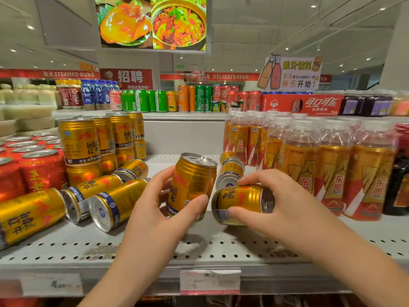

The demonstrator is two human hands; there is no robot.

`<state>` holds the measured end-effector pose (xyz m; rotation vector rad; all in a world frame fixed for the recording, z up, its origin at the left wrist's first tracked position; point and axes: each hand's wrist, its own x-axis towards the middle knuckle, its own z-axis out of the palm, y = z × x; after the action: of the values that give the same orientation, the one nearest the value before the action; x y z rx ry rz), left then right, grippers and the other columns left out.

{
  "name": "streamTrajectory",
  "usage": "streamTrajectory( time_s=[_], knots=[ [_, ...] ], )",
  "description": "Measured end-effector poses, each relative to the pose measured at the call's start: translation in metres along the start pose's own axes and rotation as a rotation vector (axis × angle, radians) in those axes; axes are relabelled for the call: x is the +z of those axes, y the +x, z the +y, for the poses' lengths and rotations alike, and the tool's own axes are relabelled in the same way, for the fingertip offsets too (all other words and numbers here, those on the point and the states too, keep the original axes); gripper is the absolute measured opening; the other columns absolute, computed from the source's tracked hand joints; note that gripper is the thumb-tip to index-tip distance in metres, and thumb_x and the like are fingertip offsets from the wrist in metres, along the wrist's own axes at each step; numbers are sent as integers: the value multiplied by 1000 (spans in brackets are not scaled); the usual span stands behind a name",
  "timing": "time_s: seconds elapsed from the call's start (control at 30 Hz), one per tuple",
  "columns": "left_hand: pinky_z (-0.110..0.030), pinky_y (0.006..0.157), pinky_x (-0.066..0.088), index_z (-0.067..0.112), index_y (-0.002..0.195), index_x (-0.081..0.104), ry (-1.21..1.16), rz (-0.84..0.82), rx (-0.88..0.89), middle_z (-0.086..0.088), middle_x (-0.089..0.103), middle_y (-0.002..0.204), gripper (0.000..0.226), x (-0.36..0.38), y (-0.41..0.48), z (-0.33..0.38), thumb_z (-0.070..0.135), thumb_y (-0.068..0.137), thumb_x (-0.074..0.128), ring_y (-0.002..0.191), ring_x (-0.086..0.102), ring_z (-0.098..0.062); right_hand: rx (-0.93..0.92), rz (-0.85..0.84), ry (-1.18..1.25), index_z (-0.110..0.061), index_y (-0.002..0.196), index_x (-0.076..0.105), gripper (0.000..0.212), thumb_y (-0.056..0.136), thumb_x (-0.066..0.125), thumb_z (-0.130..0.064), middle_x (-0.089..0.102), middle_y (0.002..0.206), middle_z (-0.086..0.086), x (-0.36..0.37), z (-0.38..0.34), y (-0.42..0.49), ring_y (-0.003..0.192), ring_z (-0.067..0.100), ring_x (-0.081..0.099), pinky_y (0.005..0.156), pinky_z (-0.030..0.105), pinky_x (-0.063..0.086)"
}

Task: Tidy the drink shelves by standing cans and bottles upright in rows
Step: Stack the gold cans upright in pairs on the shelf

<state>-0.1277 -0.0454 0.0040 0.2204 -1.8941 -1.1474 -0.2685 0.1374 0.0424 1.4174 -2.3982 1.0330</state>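
the gold cans [194, 185] are glossy ribbed metal with bare silvery ends. the bottles [332, 165] are clear shiny plastic with glossy labels. the shelf [155, 251] is matt grey perforated metal; its price tags [209, 281] look like paper.

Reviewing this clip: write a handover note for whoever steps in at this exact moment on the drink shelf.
Left hand: grips a gold can, nearly upright, at the middle.
Right hand: fingers curled round a second gold can lying on its side.
Done: stacked gold cans stand at back left; bottles stand in rows on the right.
Left: a rear can lies behind the held pair, and four toppled cans lie to the left. All need standing in rows.
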Motion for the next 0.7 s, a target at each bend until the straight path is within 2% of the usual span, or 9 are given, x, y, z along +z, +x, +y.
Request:
streamTrajectory(
  time_s=[0.07, 0.13, 0.23, 0.33, 0.4, 0.47, 0.57, 0.63, 0.7],
  knots=[
    [0, 74, 46, 52, 123, 60, -3, 4, -7, 27, 70, 113, 56, 0, 0, 1, 50, 72, 82, 106, 62, 10, -34, -35, -13, -54, 120, 51, 64, 63, 59, -81, 43, 115, -38, -5, 1, 6, 106, -18, 46, 80, 12, 46],
    [-1, 75, 46, 50, 124, 60, -2, 2, -4, 27, 70, 113, 56, 0, 1, 1, 50, 72, 81, 107, 62, 9, -49, -65, -42, -58, 125, 43, 68, 64, 60, -82, 49, 113, -37, -10, 1, 11, 104, -17, 50, 81, 14, 49],
    [-2, 70, 48, 56, 122, 59, 4, -2, -8, 31, 68, 111, 53, 1, 0, 2, 49, 74, 81, 105, 61, 12, -35, -73, -94, -52, 109, 36, 64, 60, 65, -83, 61, 98, -23, -16, -1, 24, 83, -8, 61, 66, 18, 53],
    [-1, 73, 47, 55, 123, 58, 16, 2, -9, 30, 68, 113, 55, 1, 0, 2, 52, 74, 81, 107, 61, 10, -71, -110, -145, -47, 98, 42, 59, 58, 62, -85, 59, 83, -23, -19, -5, 37, 73, -11, 56, 52, 16, 41],
    [-3, 74, 48, 53, 124, 59, 10, 11, -10, 28, 69, 114, 55, 1, 0, 2, 52, 74, 80, 106, 63, 8, -108, -150, -162, -49, 102, 50, 55, 60, 60, -83, 56, 86, -26, -19, -8, 44, 83, -16, 52, 55, 12, 41],
    [-10, 72, 53, 52, 124, 59, 3, 15, -8, 28, 69, 113, 53, 1, 1, 3, 52, 75, 79, 104, 65, 7, -153, -188, -162, -49, 113, 55, 57, 65, 60, -80, 53, 101, -30, -15, -8, 50, 97, -17, 49, 67, 8, 42],
    [-19, 76, 57, 49, 125, 59, -20, 13, -6, 23, 72, 113, 50, 2, 3, 4, 50, 79, 79, 102, 69, 1, -159, -224, -86, -53, 134, 43, 72, 69, 64, -76, 46, 128, -27, -5, -4, 55, 115, -8, 48, 91, 15, 43],
    [-18, 79, 57, 47, 126, 60, -45, 26, 5, 20, 72, 114, 49, 3, 4, 6, 47, 81, 81, 103, 70, -1, -134, -205, 17, -53, 137, 34, 80, 68, 70, -71, 43, 134, -24, 3, -1, 54, 116, -7, 50, 90, 16, 47],
    [-12, 83, 53, 47, 123, 61, -60, 53, 31, 19, 72, 114, 46, 4, 7, 8, 43, 83, 81, 103, 70, -1, -125, -162, 105, -48, 131, 36, 77, 68, 74, -68, 45, 131, -24, 12, 4, 51, 111, -11, 51, 85, 11, 49]
  ],
)
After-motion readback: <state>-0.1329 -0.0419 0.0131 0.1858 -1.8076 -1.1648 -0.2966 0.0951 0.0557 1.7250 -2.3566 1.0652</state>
